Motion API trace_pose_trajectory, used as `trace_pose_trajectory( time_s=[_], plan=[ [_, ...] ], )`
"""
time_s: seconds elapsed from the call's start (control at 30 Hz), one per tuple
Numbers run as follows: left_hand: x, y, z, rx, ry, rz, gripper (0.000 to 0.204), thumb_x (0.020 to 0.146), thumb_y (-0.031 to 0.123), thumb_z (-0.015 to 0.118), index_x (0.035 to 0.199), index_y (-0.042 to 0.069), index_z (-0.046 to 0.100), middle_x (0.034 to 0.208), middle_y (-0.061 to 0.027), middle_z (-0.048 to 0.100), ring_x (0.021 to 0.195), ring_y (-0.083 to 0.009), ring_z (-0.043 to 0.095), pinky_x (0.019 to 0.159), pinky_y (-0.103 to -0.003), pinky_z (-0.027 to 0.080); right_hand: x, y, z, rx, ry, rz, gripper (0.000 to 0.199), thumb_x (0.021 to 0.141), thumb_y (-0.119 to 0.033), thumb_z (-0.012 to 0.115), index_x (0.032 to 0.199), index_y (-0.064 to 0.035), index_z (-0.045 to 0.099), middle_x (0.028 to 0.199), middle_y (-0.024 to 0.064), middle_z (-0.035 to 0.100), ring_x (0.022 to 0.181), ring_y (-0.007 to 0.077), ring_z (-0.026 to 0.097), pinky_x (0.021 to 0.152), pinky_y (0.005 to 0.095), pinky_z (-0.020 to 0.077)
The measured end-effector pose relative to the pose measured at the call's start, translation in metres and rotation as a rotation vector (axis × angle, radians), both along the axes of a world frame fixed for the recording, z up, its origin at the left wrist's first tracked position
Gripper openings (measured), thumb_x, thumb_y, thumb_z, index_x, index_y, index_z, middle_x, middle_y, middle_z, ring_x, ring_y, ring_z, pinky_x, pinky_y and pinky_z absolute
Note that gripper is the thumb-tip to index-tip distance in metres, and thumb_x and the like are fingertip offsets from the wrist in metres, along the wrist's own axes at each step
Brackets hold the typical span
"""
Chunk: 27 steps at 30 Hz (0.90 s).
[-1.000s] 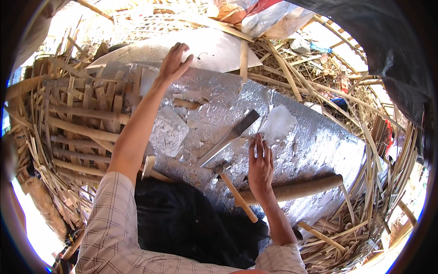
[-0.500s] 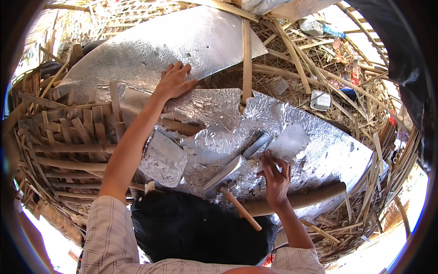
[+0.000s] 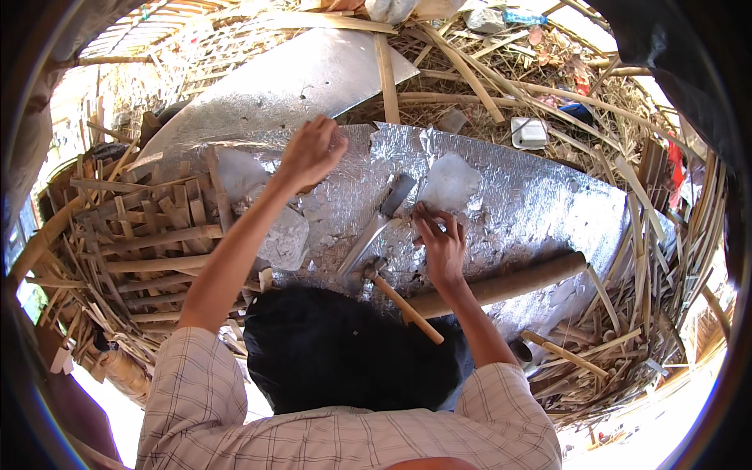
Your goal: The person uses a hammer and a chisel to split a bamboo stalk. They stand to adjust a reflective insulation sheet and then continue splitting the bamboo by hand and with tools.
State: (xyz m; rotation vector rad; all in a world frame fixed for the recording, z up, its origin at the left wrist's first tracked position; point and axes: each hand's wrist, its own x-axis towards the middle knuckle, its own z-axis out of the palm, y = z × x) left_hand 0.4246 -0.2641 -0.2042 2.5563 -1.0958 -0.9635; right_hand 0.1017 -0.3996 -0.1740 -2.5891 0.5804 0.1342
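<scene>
Crinkled foil (image 3: 548, 207) lies underneath. Bent fingers of the right hand (image 3: 441, 249) meet the near edge of a pale flat piece (image 3: 451, 182), pinching or not I cannot tell; it looks light and thin, best held by its rim. Leftward lie a metal blade (image 3: 377, 228) and the half-curled left hand (image 3: 314, 153), grip unclear.

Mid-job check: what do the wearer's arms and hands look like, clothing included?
The left hand and right hand are gloveless. The left sleeve and right sleeve are short, pale cloth with thin dark checked lines. I see no watch or bracelet.
</scene>
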Motion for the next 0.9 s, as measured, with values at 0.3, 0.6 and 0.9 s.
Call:
trace_pose_trajectory(
  time_s=[0.3,0.6,0.9],
  plan=[
    [-0.062,-0.002,-0.013,0.001,-0.232,0.252,0.036,0.094,0.031,0.052,0.089,0.0,0.07,0.093,-0.0172,0.069,0.09,-0.0325,0.067,0.085,-0.046,0.054,0.005,0.0,0.01,0.047,0.023,0.004,0.046,0.082,-0.007,0.073,0.127,-0.0141,0.068,0.137,-0.0031,0.067,0.125,0.022,0.056,0.099,0.0407,0.0444],
    [-0.062,0.01,-0.01,-0.131,-0.314,0.282,0.03,0.092,0.027,0.056,0.093,0.0,0.069,0.098,-0.0154,0.069,0.097,-0.0321,0.066,0.092,-0.045,0.051,0.138,-0.101,0.014,1.0,0.219,-0.16,0.028,0.104,-0.02,0.061,0.09,0.0027,0.071,0.083,0.015,0.075,0.058,0.0158,0.071,0.045,0.0275,0.0553],
    [-0.063,-0.013,-0.017,-0.152,-0.251,0.259,0.028,0.09,0.024,0.059,0.101,0.0,0.07,0.102,-0.0165,0.07,0.101,-0.0322,0.066,0.094,-0.045,0.05,0.298,-0.148,-0.301,0.311,0.59,-0.158,0.075,0.074,-0.051,0.085,0.118,0.0064,0.065,0.119,0.0249,0.07,0.108,0.0341,0.071,0.09,0.0409,0.0601]
  ],
)
